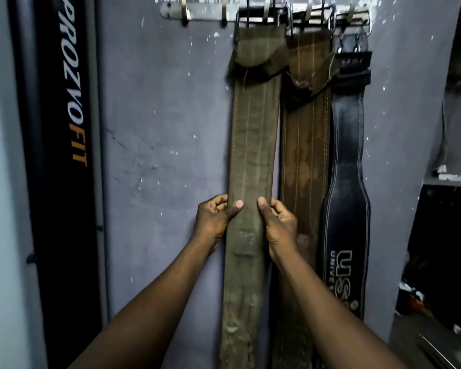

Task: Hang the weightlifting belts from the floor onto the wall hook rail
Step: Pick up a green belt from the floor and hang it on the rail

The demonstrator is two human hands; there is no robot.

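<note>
Three weightlifting belts hang side by side from the metal wall hook rail (pixel 202 14) at the top. The left one is an olive-green belt (pixel 253 145), hung by its buckle. My left hand (pixel 216 217) grips its left edge and my right hand (pixel 277 222) grips its right edge, thumbs pressed on its front at mid-length. Beside it hangs a brown stitched belt (pixel 304 155), partly behind my right hand. Furthest right hangs a black leather belt (pixel 346 182) with white lettering. Two hooks at the rail's left end are bare.
The wall (pixel 157 129) is chipped purple-grey paint. A tall black machine upright (pixel 64 155) with white and orange lettering stands at the left. A ledge and dark cluttered shelves (pixel 442 249) fill the right side.
</note>
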